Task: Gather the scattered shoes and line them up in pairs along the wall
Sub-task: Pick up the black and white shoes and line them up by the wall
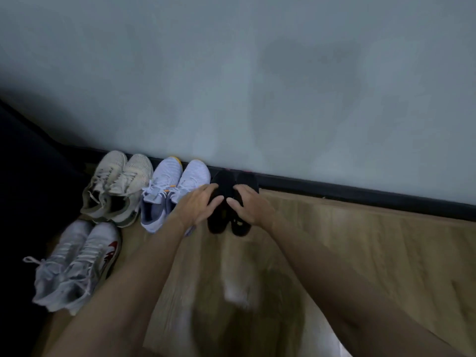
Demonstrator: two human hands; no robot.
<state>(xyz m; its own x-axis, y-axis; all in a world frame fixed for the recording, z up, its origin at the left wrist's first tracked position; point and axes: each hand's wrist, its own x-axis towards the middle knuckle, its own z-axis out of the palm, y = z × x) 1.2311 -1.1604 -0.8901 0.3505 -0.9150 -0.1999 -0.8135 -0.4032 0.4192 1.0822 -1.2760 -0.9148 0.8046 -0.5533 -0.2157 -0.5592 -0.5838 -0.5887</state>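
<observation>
Wall (257, 73), black shoes (226, 186) under seemingly gripping hands.

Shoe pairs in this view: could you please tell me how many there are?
4: beige pair, white pair and black pair under both hands stand against the wall; a white-and-red pair sits nearer, off the row. More may lie outside view.
</observation>
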